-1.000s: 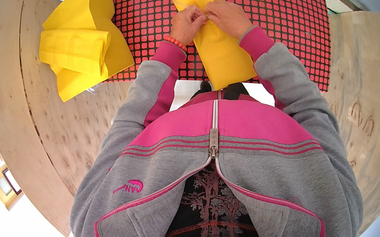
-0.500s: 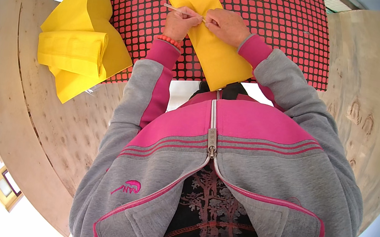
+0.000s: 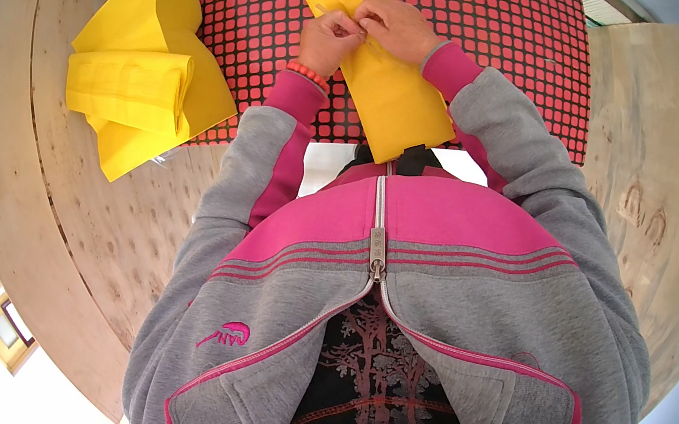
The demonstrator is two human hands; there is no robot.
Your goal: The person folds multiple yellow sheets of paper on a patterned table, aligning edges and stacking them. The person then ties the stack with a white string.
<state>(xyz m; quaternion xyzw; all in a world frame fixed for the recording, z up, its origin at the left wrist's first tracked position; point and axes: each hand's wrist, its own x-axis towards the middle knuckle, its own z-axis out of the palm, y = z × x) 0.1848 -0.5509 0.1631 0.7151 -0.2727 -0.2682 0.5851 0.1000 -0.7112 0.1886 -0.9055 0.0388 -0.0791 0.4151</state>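
Note:
A long folded piece of yellow fabric (image 3: 398, 101) lies slantwise across the red-and-black checked mat, its near end by my waist. Over its upper part my two hands meet, fingertips nearly touching. My left hand (image 3: 330, 40), with a red bead bracelet at the wrist, is closed in a pinch on a thin pale strip (image 3: 323, 9). Only a short end of it shows past the fingers. From the right side my right hand (image 3: 400, 29) reaches over the fabric, its fingers bent and pinched together; what they hold is hidden.
The checked mat (image 3: 516, 71) covers the middle of the wooden table (image 3: 636, 154). At the left, a second yellow fabric piece (image 3: 166, 12) lies partly spread, with a folded yellow bundle (image 3: 127, 87) on top. A small framed object (image 3: 6, 334) is beyond the table's lower left edge.
Both hands have shifted slightly, the right one up and leftward over the left fingertips. Less of the pale strip sticks out at the left, and it points more upward.

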